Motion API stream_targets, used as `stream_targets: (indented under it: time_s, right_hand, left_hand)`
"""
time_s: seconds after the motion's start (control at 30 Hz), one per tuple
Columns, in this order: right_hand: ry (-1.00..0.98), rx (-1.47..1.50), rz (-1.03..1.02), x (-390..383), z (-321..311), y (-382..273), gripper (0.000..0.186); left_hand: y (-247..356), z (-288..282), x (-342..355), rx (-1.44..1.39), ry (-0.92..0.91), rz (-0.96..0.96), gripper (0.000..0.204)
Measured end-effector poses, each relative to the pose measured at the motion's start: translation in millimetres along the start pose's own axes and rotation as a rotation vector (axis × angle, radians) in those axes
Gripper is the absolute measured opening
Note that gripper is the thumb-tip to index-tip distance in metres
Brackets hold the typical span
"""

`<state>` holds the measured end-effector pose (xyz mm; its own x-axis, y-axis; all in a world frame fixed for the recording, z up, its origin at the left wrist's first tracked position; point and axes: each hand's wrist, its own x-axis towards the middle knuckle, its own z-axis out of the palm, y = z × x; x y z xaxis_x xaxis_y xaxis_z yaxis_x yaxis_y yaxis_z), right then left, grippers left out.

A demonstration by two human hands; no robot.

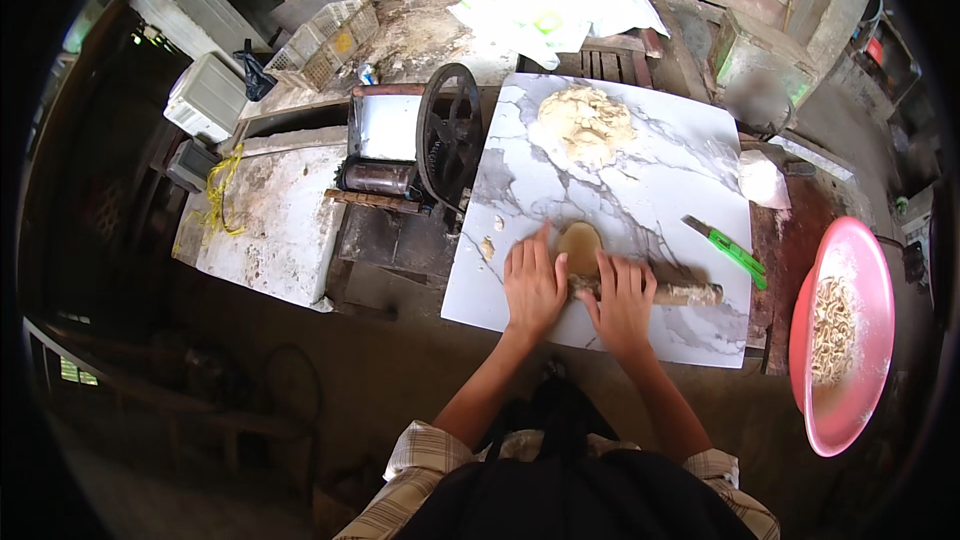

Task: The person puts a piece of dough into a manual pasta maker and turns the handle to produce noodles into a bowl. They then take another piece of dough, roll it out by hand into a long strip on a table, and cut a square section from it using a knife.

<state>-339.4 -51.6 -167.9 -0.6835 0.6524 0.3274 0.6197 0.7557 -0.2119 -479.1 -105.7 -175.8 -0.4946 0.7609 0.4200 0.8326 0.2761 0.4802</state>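
Marble-patterned white table [675, 205] in cluttered workshop. Flat oval tan dough piece [580, 243] between hands, at far side of floury brown cylindrical rolling pin [695, 295]. Left hand [535, 288] at pin's left end, right hand [622, 300] over pin; fingers slightly spread, grip beneath cannot be told.

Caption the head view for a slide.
Left hand and right hand at a rolling pin and flattened dough on a marble-patterned board.

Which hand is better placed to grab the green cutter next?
Probably the right hand: the green cutter lies to its right, near the exposed end of the rolling pin. The left hand is farther away, across the right.
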Motion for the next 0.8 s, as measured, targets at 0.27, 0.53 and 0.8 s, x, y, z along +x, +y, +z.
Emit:
stream_targets:
  time_s: [0.27,0.53,0.8]
  right_hand:
    - [0.033,0.206,-0.257,29.1,-2.4,31.2,0.043]
    - [-0.304,0.069,0.046,126.7,21.5,32.5,0.037]
    - [0.125,-0.098,0.046,125.3,62.0,32.4,0.049]
  left_hand:
    - [-22.7,-1.1,34.1,-0.259,-0.005,-0.024,0.02]
    - [-70.1,42.4,104.2,-0.033,-0.173,-0.044,0.025]
    - [-51.3,54.8,114.3,0.209,-0.046,-0.075,0.074]
